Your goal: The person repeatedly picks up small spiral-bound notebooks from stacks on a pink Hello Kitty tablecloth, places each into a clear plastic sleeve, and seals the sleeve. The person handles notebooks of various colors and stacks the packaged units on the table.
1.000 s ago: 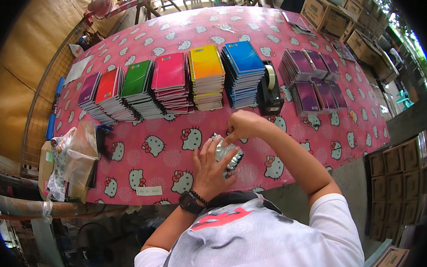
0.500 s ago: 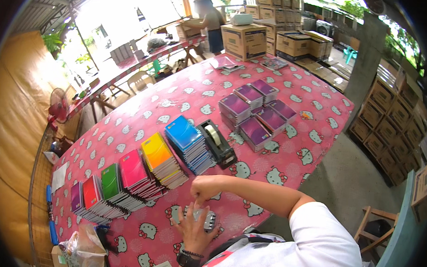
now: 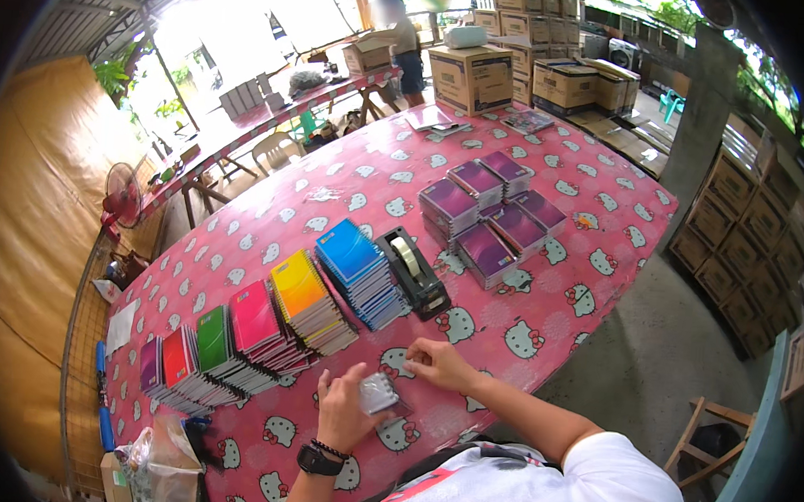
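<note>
My left hand (image 3: 344, 411) is closed on a small spiral notebook (image 3: 378, 392) with a pale, greyish face, held low over the table's near edge. To its right and a little apart, my right hand (image 3: 443, 365) has curled fingers; anything in them is too small to make out. Just beyond stand stacks of spiral notebooks in a slanting row: blue (image 3: 351, 252), yellow (image 3: 297, 286), pink (image 3: 255, 316), green (image 3: 214, 334), red (image 3: 177, 355) and purple (image 3: 150, 364). A black tape dispenser (image 3: 414, 275) stands against the right side of the blue stack.
Several purple notebook stacks (image 3: 489, 252) stand farther right on the pink patterned table (image 3: 332, 191). A cardboard box (image 3: 470, 78) is at the far edge. Plastic bags (image 3: 166, 467) lie near left. Piled cartons (image 3: 734, 235) stand at right; a person (image 3: 400, 53) is at another table.
My right hand has pulled back rightward from the small notebook. My left hand has shifted left and turned, now gripping the notebook by its side. The whole view has shifted slightly.
</note>
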A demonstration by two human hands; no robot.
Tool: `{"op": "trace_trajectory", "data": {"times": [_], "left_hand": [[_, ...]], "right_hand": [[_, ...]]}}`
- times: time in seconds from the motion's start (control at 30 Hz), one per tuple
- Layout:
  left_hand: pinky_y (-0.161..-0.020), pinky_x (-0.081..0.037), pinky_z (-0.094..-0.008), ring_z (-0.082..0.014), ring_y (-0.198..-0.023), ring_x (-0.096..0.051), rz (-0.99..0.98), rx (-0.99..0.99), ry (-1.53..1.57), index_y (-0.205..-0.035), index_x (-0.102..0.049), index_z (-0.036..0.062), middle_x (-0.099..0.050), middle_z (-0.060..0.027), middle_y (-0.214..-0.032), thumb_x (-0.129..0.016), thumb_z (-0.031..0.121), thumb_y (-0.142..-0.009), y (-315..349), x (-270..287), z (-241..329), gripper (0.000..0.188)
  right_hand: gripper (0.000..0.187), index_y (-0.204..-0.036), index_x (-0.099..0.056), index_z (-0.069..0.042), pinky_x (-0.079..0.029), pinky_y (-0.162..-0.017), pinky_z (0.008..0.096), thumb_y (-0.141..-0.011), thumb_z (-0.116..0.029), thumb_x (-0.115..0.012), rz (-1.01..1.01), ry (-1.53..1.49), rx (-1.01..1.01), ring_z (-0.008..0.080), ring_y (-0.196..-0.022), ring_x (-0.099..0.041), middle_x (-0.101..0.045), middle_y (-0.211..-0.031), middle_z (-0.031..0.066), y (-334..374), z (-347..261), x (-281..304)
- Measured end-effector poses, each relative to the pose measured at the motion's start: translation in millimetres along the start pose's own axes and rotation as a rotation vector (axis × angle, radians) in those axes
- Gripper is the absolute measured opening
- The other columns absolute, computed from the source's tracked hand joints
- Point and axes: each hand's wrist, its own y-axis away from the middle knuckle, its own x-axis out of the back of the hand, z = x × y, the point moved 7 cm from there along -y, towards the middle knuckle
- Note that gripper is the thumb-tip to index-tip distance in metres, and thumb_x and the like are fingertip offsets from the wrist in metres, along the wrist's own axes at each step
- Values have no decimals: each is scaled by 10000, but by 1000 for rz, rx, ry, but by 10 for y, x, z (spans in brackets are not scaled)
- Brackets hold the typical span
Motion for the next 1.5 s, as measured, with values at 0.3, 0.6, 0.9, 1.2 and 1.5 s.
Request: {"op": "trace_trajectory", "data": {"times": [0.3, 0.6, 0.9, 1.2, 1.5], "left_hand": [[-763, -494, -350, -242, -925, -598, 126, 555, 991, -1386, -259, 21, -585, -147, -1069, -813, 306, -688, -695, -670, 296, 936], [-985, -378, -367, -255, -1184, -468, 256, 538, 797, -1252, -497, 18, -476, -151, -1294, -699, 244, -797, -106, -500, -163, 547], [-942, -416, -361, -270, -1126, -523, 393, 678, 546, -1138, -577, 7, -539, -170, -1220, -699, 219, -788, 607, -331, -246, 427], [-679, -501, -302, -167, -743, -634, 286, 799, 582, -993, -648, 11, -676, -103, -838, -662, 199, -827, 1511, -216, -606, 251], [-708, -502, -275, -124, -788, -639, 616, 911, 662, -980, -662, -5, -686, -88, -854, -629, 125, -854, 2860, 448, -999, 184]], "right_hand": [[1076, -1391, -286, -56, -300, -1029, 463, -493, -306, -824, 331, 649, 350, 376, -1219, -353, -399, -1265, 199, 793, -341, 591], [862, -1307, -459, -79, -336, -1007, 466, -585, -435, -767, 922, 869, 35, 371, -1199, -389, -444, -1269, 216, 76, -45, 3252], [856, -1467, -184, -150, -125, -1039, 681, -806, -557, -546, 558, 1313, -634, 352, -1409, -82, -170, -1521, 131, -860, 622, 3908], [148, -915, -631, -37, -468, -672, 300, -778, -11, -581, 272, 315, 433, 210, -726, -590, -609, -832, 114, -394, -116, 305], [215, -961, -652, -12, -480, -663, 372, -757, 19, -593, -647, 217, 792, 319, -757, -586, -608, -792, 129, -57, -1019, -3794]]}}
